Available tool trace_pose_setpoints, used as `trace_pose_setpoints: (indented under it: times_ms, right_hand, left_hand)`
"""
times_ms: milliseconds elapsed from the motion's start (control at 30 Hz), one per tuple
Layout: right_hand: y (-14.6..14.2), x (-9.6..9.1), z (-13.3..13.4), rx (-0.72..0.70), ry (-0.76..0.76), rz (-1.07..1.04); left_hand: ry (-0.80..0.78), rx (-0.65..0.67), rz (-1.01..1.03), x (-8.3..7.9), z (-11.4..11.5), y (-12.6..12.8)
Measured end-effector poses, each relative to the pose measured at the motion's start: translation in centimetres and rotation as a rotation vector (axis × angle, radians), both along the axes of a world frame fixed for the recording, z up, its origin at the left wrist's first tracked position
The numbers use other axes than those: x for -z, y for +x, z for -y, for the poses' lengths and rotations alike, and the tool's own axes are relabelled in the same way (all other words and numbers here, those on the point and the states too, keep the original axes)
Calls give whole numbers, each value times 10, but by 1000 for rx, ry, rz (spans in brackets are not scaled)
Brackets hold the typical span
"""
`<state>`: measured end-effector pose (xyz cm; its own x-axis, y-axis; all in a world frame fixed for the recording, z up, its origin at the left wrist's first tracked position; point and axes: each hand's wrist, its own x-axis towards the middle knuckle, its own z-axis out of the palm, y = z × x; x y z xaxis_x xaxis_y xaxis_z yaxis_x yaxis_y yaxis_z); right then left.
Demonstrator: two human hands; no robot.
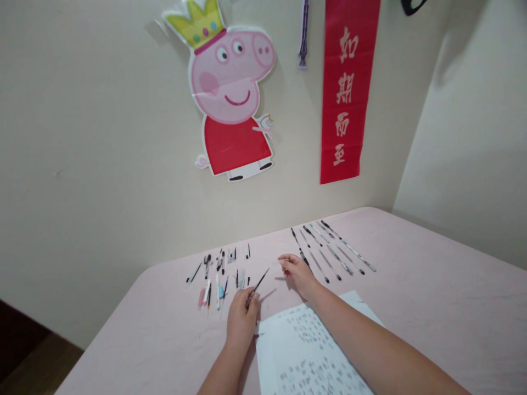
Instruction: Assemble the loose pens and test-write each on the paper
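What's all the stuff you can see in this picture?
pig picture: one, pink with red dress, on the wall
banner: one, red, on the wall right of the pig
table cover: one, pink, across the table
long pens: several, dark and clear, in a row at the back right
pen bits: many, mixed colours, back left
paper: one, white with writing, nearest the person
left hand: one, fingers holding a dark pen
right hand: one, beside the long pens

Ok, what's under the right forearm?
A white sheet covered in handwriting, lying on the pink table. The forearm hides the sheet's right side, so any writing there cannot be seen.
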<state>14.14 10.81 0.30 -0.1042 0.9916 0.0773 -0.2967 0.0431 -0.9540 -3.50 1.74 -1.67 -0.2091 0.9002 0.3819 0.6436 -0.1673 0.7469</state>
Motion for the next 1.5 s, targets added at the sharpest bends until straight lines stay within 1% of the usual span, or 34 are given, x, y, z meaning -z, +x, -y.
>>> trace_pose_setpoints:
  times_ms: [133, 233, 600, 833, 1133, 1300, 1500]
  right_hand:
    - [0, -2, 0, -22, -53, -115]
    - [0, -4, 0, -30, -70, -162]
    - [-3, -4, 2, -45, -68, -193]
    - [-5, 0, 2, -66, -56, -151]
    - [-7, -7, 10, -131, -23, -71]
    - [-10, -8, 13, -171, 36, 29]
    - [-16, -4, 15, -241, 54, 124]
  left_hand:
    - [-13, 3, -12, 1, 0, 0]
    - [-7, 2, -21, 1, 1, -1]
    - [-11, 18, -18, 1, 0, 0]
    - [1, 23, -32, 0, 0, 0]
    - [11, 37, -32, 1, 0, 0]
    - [17, 47, -33, 1, 0, 0]
    - [13, 75, -47, 2, 0, 0]
